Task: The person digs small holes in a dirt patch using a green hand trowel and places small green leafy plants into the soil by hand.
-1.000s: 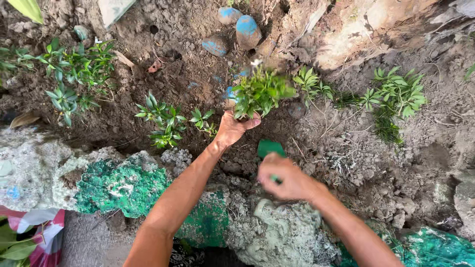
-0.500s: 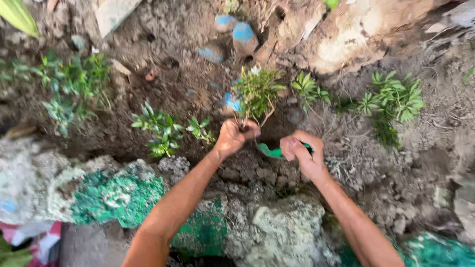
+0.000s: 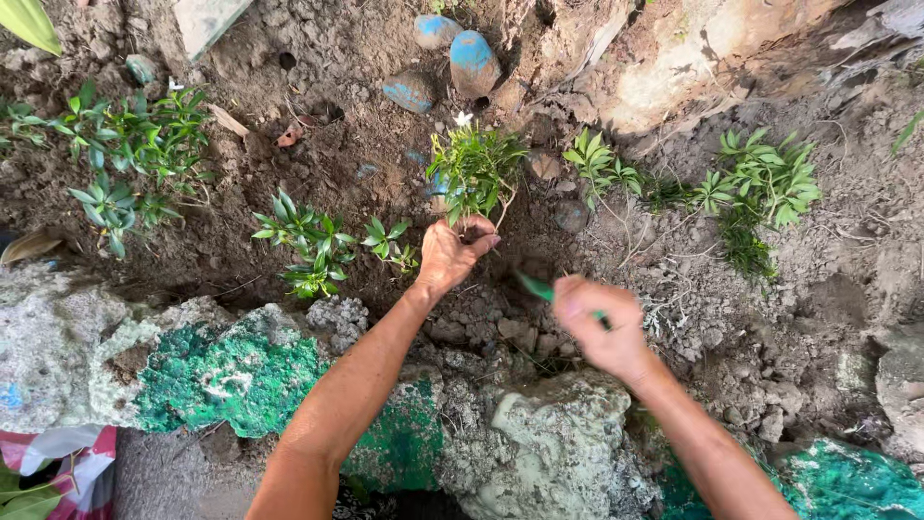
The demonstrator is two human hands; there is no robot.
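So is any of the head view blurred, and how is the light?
Head view: the right hand and the green tool in its grip are smeared by motion; the left hand holding the small plant is sharp. Light is soft and even, with no glare; wide-lens bending shows at the edges.

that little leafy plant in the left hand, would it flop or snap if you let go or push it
The leafy plant looks light and floppy: thin stems, and the left hand pinches it at the base. Likely tips over if released, since the soil looks loose and crumbly. Stems probably bend easily.
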